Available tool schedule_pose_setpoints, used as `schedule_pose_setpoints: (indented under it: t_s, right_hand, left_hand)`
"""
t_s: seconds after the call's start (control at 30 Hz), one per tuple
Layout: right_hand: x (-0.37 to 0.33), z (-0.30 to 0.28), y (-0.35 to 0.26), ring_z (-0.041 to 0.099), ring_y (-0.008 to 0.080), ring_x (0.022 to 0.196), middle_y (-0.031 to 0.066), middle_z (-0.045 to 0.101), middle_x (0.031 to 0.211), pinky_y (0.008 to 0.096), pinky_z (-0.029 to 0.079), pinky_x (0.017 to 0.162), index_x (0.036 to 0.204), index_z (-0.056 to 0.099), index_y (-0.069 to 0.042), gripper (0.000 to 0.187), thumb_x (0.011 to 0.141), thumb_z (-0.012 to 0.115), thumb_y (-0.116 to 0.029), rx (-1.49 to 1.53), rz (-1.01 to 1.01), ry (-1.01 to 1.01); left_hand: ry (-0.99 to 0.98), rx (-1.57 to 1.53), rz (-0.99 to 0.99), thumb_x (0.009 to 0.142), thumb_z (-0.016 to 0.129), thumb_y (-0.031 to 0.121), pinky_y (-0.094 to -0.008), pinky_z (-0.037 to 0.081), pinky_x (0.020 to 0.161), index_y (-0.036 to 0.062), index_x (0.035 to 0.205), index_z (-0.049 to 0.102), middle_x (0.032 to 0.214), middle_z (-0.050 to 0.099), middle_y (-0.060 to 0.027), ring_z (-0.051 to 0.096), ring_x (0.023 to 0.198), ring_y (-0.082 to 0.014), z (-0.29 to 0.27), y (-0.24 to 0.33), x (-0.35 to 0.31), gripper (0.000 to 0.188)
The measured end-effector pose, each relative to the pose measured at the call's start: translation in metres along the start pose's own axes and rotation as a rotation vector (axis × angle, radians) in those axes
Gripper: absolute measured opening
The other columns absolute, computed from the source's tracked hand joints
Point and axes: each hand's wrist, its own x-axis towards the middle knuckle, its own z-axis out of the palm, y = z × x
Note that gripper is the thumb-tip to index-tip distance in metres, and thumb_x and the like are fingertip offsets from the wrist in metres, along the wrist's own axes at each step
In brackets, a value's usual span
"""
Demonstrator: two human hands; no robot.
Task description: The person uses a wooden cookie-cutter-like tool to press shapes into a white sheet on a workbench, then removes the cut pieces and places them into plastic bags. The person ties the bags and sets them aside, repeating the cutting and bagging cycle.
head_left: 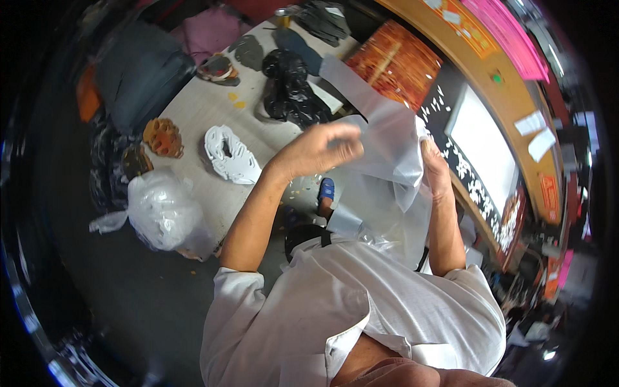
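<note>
My right hand (435, 169) grips the edge of a translucent plastic sheet (393, 151), perhaps a bag, which drapes across in front of me and down toward my lap. To its left, my left hand (320, 153) is raised with fingers and thumb apart, slightly blurred and holding nothing I can see. Beyond that hand a crumpled black plastic bag (284, 87) lies on the pale table (193, 103). Nearer on the same table, left of my forearm, is a white cut-out piece shaped like a shoe sole (231, 156).
A stuffed clear bag (164, 209) sits by the table's left edge, near a brown piece with holes (162, 138). Dark grey pieces (322, 22) lie at the far end. On the right, a bench carries a white panel (483, 142) and scattered white scraps (477, 193).
</note>
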Motion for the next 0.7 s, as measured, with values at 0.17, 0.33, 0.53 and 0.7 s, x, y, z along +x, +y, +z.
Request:
schedule_pose_setpoints:
  t_s: [0.17, 0.33, 0.53, 0.7]
  right_hand:
    - [-0.023, -0.028, -0.009, 0.065, 0.0135, 0.105, 0.0037, 0.068, 0.118, 0.0295, 0.05, 0.095, 0.134, 0.058, -0.004, 0.041, 0.103, 0.061, -0.031, 0.103, 0.024, 0.072]
    - [-0.023, -0.061, -0.006, 0.064, 0.0131, 0.109, 0.0031, 0.066, 0.12, 0.028, 0.048, 0.098, 0.135, 0.057, -0.003, 0.04, 0.103, 0.06, -0.027, 0.175, 0.009, -0.005]
    - [-0.014, -0.089, -0.001, 0.061, 0.0109, 0.111, 0.0023, 0.066, 0.122, 0.0265, 0.045, 0.099, 0.132, 0.06, -0.002, 0.038, 0.102, 0.062, -0.025, 0.17, 0.03, -0.056]
    - [-0.003, -0.104, -0.015, 0.064, 0.0104, 0.098, 0.0012, 0.07, 0.112, 0.026, 0.048, 0.092, 0.124, 0.066, -0.002, 0.033, 0.1, 0.067, -0.024, 0.142, 0.063, -0.147]
  left_hand:
    - [-0.165, -0.252, -0.185, 0.095, 0.069, 0.017, -0.0306, 0.053, 0.091, -0.0058, 0.141, 0.051, 0.109, 0.068, -0.012, 0.067, 0.102, -0.0155, 0.049, -0.009, 0.014, 0.054]
    - [-0.117, -0.552, -0.388, 0.096, 0.072, 0.033, -0.0277, 0.053, 0.079, -0.0033, 0.142, 0.053, 0.106, 0.067, -0.0067, 0.063, 0.09, -0.0126, 0.073, -0.023, 0.02, 0.062]
    - [-0.213, -0.278, -0.33, 0.093, 0.074, 0.025, -0.0229, 0.047, 0.072, 0.0021, 0.11, 0.071, 0.096, 0.067, 0.0025, 0.058, 0.087, -0.0046, 0.098, -0.016, 0.024, 0.028]
    - [0.123, -0.285, -0.105, 0.09, 0.073, 0.005, -0.0258, 0.053, 0.083, 0.0, 0.115, 0.063, 0.104, 0.068, -0.0035, 0.064, 0.096, -0.0102, 0.097, 0.006, 0.03, 0.027]
